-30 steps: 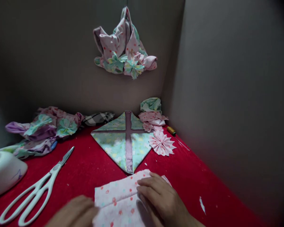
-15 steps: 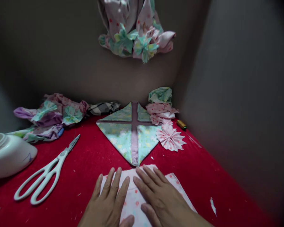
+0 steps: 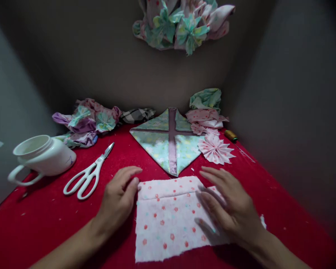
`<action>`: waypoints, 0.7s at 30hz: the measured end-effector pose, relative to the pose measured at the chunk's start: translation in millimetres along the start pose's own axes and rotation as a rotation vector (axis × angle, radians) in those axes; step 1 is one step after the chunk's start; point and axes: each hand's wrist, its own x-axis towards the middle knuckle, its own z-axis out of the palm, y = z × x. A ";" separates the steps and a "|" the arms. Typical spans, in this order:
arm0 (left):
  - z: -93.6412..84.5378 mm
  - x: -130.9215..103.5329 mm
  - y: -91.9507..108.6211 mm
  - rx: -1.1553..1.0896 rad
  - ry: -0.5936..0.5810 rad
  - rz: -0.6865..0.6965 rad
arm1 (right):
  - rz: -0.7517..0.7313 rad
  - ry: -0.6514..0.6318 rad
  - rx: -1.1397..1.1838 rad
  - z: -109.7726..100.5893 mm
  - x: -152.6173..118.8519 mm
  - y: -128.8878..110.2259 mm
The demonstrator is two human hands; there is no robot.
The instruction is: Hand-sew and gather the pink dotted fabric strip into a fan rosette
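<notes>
A piece of pink cloth (image 3: 168,220) with small red and blue-green flower prints lies flat in front of me, a crease running across near its top edge. My left hand (image 3: 120,196) is beside its upper left corner, thumb and fingers bent and apart, with nothing seen between them. Over the cloth's right side hovers my right hand (image 3: 233,205), fingers spread and casting a shadow. Just beyond the cloth is a diamond-shaped green patterned piece (image 3: 151,145) with a mauve cross through it. A pleated pink fabric flower (image 3: 216,148) overlaps its right corner.
White-handled scissors (image 3: 91,173) and a white mug on its side (image 3: 52,158) are to the left. Gathered fabric flowers (image 3: 92,119) and folded cloths (image 3: 205,108) line the back wall. A thread spool (image 3: 231,135) is near the right wall. Fabric decorations (image 3: 182,28) hang above the red surface (image 3: 106,257).
Both hands, earlier flat on the pink cloth, have lifted and parted to its two sides, uncovering it. The view has shifted, showing more of the mug.
</notes>
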 end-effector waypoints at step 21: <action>60.7 42.2 69.5 0.493 -0.697 0.254 | -0.338 0.135 -0.049 57.5 -31.6 -116.5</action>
